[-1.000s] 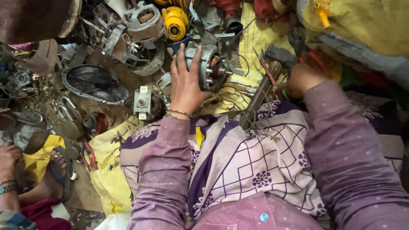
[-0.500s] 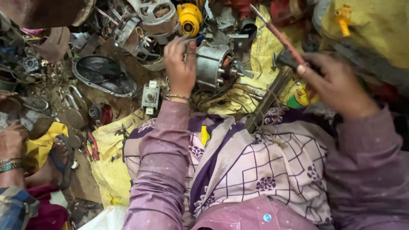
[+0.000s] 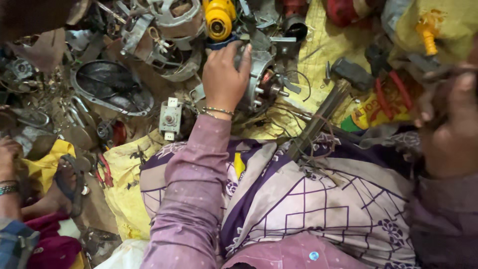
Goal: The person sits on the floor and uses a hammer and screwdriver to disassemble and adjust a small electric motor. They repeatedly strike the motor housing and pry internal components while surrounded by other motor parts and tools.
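Observation:
My left hand (image 3: 224,79) grips the housing of a grey electric motor (image 3: 263,82) that lies on a yellow cloth (image 3: 318,55). Copper windings and a short shaft show on the motor's right side, and thin wires trail from it. My right hand (image 3: 450,124) is raised close to the camera at the right edge and is blurred. Its fingers are curled around a dark tool handle (image 3: 432,74); the rest of the tool is hidden. A patterned purple and white cloth (image 3: 318,199) covers my lap.
A metal bar (image 3: 318,119) leans from my lap toward the motor. Scrap motor parts, a round dark cover (image 3: 112,92), a small square motor (image 3: 169,117), a yellow plastic part (image 3: 219,17) and red-handled pliers (image 3: 388,94) lie around. Another person's hand (image 3: 10,159) and sandalled foot (image 3: 64,184) are at left.
My right hand has lifted from the metal bar up and to the right, carrying a tool. My left hand has stayed on the motor and shifted further over its top.

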